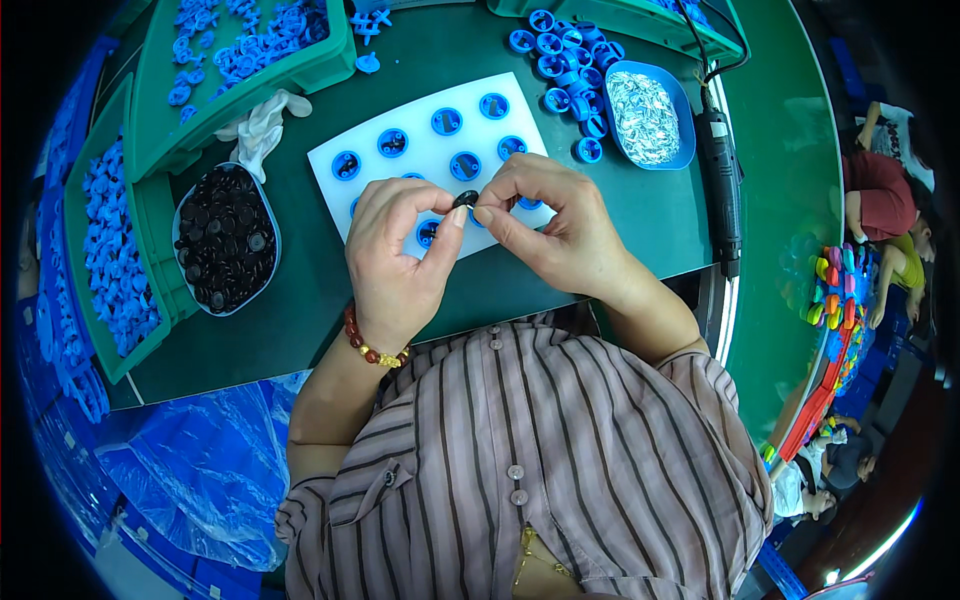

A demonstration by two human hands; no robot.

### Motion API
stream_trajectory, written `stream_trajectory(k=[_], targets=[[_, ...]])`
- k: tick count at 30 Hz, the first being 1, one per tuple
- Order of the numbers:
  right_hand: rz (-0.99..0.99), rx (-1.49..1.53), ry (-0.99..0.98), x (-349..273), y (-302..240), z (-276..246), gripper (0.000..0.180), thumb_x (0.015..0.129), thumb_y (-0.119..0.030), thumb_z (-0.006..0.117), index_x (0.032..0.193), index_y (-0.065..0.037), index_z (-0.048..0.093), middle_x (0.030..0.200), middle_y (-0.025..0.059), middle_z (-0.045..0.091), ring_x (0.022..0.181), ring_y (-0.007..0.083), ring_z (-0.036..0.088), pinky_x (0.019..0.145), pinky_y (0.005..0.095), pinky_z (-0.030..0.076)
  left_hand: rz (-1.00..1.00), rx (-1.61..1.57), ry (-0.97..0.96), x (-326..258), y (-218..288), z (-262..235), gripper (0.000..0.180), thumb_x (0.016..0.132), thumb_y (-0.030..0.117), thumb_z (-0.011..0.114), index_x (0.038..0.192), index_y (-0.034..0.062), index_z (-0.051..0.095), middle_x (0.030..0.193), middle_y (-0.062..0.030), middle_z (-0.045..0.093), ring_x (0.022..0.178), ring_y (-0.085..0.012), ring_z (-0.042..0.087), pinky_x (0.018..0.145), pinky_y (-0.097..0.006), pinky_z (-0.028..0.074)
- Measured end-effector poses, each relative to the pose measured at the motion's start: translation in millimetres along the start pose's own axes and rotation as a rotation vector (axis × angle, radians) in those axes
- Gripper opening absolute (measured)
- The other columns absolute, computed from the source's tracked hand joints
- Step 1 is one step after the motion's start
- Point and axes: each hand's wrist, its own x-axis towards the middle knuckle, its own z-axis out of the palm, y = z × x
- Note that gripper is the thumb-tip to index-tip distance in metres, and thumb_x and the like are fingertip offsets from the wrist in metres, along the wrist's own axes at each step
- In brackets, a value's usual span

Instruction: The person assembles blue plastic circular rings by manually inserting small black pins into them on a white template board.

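Note:
Above a white board [427, 160] my two hands meet, fingertips almost touching. Thumb and forefinger of my left hand [392, 230] pinch a small round black cap [466, 199]. My right hand [562, 222] is closed in a pinch right beside the cap; what lies between its fingertips is too small to make out. Set in rows in the board are several blue round housings [446, 121], with dark parts inside those that show. My hands cover some of them.
Left stands a bowl of black caps [226, 240], near green crates [160, 150] of blue parts and a white glove [262, 130]. Loose blue housings [570, 60], a blue dish [688, 130] of small shiny metal pieces and a corded electric screwdriver [722, 180] lie right. People sit far right.

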Motion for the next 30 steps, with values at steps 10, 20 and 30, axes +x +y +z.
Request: stream_trajectory(k=[10, 20, 30], targets=[[0.068, 0.062, 0.023, -2.1, 3.5, 4.0, 0.008, 0.083, -0.007, 0.072, 0.082, -0.001, 0.066, 0.076, 0.0071, 0.064, 0.070, 0.0162, 0.061, 0.060, 0.0290, 0.048, 0.286, 0.300, 0.066, -1.6, -1.0, 2.6, 0.022, 0.076, 0.000, 0.074, 0.094, 0.0029, 0.062, 0.092, -0.0103, 0.063, 0.086, -0.0312, 0.060, 0.077, -0.041, 0.048], [-0.202, -0.131, 0.148, -3.8, 4.8, 2.6, 0.014, 0.076, -0.001, 0.076, 0.087, -0.003, 0.069, 0.084, 0.0081, 0.070, 0.076, 0.0259, 0.066, 0.067, 0.0336, 0.053, 0.168, 0.050, -0.037, 0.7, -6.9, -1.9, 0.018, 0.081, -0.001, 0.071, 0.096, 0.0021, 0.062, 0.091, -0.0121, 0.064, 0.088, -0.0290, 0.061, 0.078, -0.037, 0.048], [-0.324, -0.177, 0.170, -4.8, 4.6, 3.4, 0.016, 0.073, 0.001, 0.077, 0.086, -0.004, 0.069, 0.084, 0.0070, 0.071, 0.076, 0.0237, 0.068, 0.064, 0.0323, 0.054, -0.175, -0.407, -0.105, -7.0, -1.5, -2.2, 0.022, 0.083, -0.002, 0.073, 0.102, 0.0002, 0.063, 0.096, -0.0074, 0.066, 0.088, -0.0143, 0.064, 0.081, -0.029, 0.050]])
